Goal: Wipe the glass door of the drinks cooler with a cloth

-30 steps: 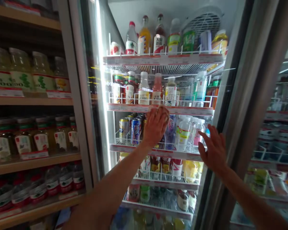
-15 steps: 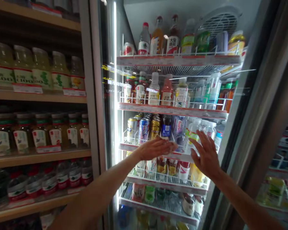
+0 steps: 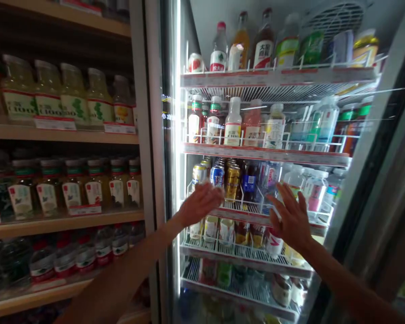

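Observation:
My left hand [image 3: 201,202] is stretched out flat, slightly blurred, with its fingers pointing right. It covers part of the can row, near a blue can [image 3: 217,176] and a gold can [image 3: 232,182]. My right hand [image 3: 292,220] has its fingers spread and holds nothing I can see. It is in front of clear bottles, one with a pink label [image 3: 314,193], and close to a purple-labelled bottle [image 3: 272,174]. Light reflections suggest a glass door between my hands and the drinks. Whether either palm touches the glass I cannot tell.
The lit drinks cooler has wire shelves with red price strips [image 3: 266,154]. Its frame [image 3: 384,148] runs down the right side. At left, wooden shelves [image 3: 64,135] hold rows of bottled drinks, with a metal post [image 3: 147,135] between them and the cooler.
The view has turned left, so the shelves sit farther right. My left hand has swept left across the cans, away from my right hand. My right hand stays spread.

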{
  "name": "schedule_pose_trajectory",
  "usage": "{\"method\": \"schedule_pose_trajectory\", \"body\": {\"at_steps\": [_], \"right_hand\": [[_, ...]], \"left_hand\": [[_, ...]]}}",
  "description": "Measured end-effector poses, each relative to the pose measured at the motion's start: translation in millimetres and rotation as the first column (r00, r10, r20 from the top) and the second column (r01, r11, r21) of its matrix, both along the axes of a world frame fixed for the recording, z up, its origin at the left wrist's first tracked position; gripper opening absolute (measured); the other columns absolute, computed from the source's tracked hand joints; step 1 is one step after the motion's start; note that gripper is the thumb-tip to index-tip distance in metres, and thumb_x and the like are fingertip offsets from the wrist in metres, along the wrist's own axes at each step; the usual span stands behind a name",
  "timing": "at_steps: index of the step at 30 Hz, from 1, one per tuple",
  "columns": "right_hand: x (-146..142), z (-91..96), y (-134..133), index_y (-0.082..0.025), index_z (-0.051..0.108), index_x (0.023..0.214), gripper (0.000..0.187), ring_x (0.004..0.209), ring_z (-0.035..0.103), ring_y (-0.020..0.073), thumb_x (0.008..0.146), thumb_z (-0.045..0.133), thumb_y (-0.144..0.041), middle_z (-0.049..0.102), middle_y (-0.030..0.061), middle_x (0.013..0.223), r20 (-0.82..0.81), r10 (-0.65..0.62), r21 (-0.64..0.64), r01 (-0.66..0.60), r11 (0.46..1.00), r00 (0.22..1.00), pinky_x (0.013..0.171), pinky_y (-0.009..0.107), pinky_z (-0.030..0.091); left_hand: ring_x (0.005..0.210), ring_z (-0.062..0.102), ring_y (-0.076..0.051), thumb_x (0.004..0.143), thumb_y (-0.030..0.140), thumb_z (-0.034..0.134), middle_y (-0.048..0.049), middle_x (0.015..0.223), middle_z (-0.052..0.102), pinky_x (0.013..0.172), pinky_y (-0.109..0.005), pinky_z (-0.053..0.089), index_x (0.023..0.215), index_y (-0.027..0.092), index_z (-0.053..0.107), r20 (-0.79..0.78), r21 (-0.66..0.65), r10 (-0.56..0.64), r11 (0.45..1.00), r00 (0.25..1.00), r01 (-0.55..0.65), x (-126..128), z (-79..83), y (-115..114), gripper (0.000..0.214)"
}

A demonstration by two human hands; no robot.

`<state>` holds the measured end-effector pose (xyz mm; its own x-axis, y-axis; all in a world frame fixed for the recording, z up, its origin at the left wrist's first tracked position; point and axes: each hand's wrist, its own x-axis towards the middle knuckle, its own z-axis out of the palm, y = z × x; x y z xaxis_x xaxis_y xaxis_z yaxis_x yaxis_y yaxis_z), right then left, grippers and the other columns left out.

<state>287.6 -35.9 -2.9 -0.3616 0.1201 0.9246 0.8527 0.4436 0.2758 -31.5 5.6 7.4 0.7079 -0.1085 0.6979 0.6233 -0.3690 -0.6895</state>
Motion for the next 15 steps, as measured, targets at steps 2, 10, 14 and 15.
{"method": "schedule_pose_trajectory", "body": {"at_steps": [2, 10, 14, 15], "right_hand": [[-6, -0.5, 0, -0.021, 0.053, 0.121, 0.034, 0.140, 0.026, 0.0222, 0.087, 0.047, -0.021, 0.027, 0.0057, 0.152, 0.027, 0.005, -0.005, -0.005, 1.000, 1.000, 0.117, 0.045, 0.014], [-27, -4.3, 1, -0.022, 0.050, 0.122, 0.036, 0.141, 0.025, 0.0234, 0.087, 0.048, -0.019, 0.025, 0.0061, 0.152, 0.064, -0.047, 0.006, 0.046, 0.999, 0.997, 0.116, 0.047, 0.019], [-30, -7.3, 1, -0.022, 0.049, 0.125, 0.040, 0.140, 0.027, 0.0239, 0.086, 0.049, -0.018, 0.026, 0.0066, 0.152, 0.047, -0.065, 0.021, 0.064, 0.998, 0.997, 0.116, 0.047, 0.020], [-30, -8.0, 0, -0.023, 0.049, 0.126, 0.041, 0.140, 0.027, 0.0239, 0.086, 0.049, -0.019, 0.026, 0.0065, 0.152, 0.023, -0.075, 0.026, 0.075, 0.997, 0.997, 0.116, 0.046, 0.020]], "left_hand": [[0.144, 0.016, -0.023, 0.089, 0.021, 0.053, -0.0016, 0.155, 0.019, 0.118, -0.042, 0.028, 0.131, 0.022, 0.045, -0.257, -0.028, -0.025, 0.999, 0.966, 0.018, -7, -1.6, 0, 0.043], [0.144, 0.012, -0.026, 0.086, 0.022, 0.057, -0.0031, 0.153, 0.027, 0.118, -0.048, 0.022, 0.128, 0.023, 0.048, 0.047, 0.006, 0.013, 1.000, 0.999, -0.013, -18, -6.5, 3, 0.043], [0.144, 0.016, -0.021, 0.087, 0.026, 0.055, -0.0026, 0.150, 0.034, 0.119, -0.044, 0.022, 0.131, 0.025, 0.045, -0.024, -0.024, -0.025, 0.999, 0.999, 0.024, -20, -11.4, 6, 0.045], [0.144, 0.013, -0.022, 0.088, 0.025, 0.054, -0.0053, 0.150, 0.035, 0.118, -0.048, 0.021, 0.133, 0.023, 0.043, 0.173, -0.013, -0.004, 1.000, 0.985, 0.006, -20, -10.1, 7, 0.047]]}}
